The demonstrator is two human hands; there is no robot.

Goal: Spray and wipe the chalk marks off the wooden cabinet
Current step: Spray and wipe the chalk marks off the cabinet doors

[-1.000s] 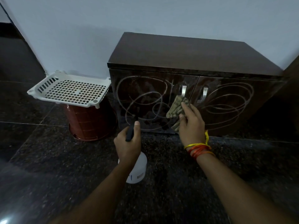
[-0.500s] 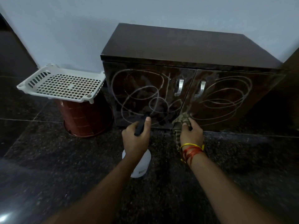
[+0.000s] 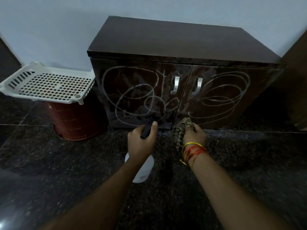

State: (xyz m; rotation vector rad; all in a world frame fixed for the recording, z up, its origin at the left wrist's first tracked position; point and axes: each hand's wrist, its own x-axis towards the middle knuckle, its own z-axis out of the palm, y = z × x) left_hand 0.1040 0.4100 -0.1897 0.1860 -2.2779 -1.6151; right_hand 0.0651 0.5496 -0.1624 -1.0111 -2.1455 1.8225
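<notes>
A dark wooden cabinet (image 3: 174, 40) stands against the wall, its two doors covered in looping white chalk marks (image 3: 132, 97). My left hand (image 3: 141, 141) grips a white spray bottle (image 3: 142, 170) by its black trigger head, held in front of the left door's lower edge. My right hand (image 3: 193, 135) holds a crumpled greenish cloth (image 3: 181, 128) near the bottom of the doors, where they meet. Wet streaks show on the doors around the two metal handles (image 3: 176, 84).
A white perforated plastic tray (image 3: 48, 83) rests on an upturned reddish-brown bucket (image 3: 74, 120) left of the cabinet. The floor (image 3: 66, 180) is dark speckled stone. A dark wooden panel (image 3: 297, 83) rises at the right edge.
My right hand has dragged the cloth down from beside the handles to the bottom of the doors. The left hand with the bottle stays low in front of the left door.
</notes>
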